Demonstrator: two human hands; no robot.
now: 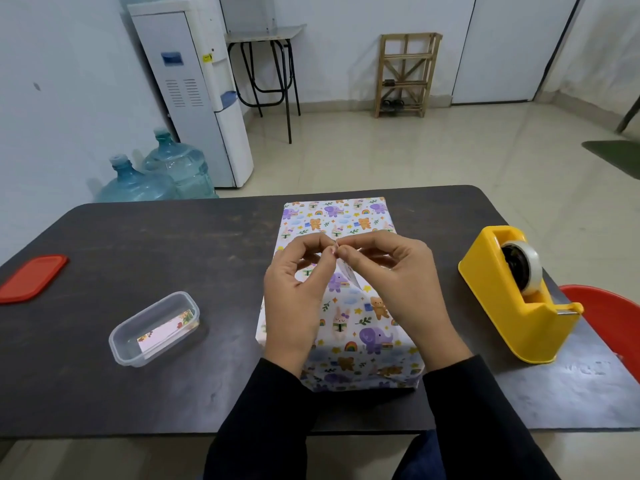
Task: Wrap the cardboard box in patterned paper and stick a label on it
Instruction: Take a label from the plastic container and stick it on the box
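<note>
The box (349,313), fully covered in white paper printed with elephants, bears and rainbows, lies on the dark table (138,375) in front of me. Above its middle, my left hand (294,299) and my right hand (398,282) meet fingertip to fingertip. Both pinch the top corner of a small white label (348,273) that hangs down between them over the box. Most of the label is hidden by my fingers.
A clear plastic tub (154,329) with another flowered label inside sits at the left, its red lid (33,278) farther left. A yellow tape dispenser (519,296) stands to the right. A red chair (609,317) sits beyond the table's right edge.
</note>
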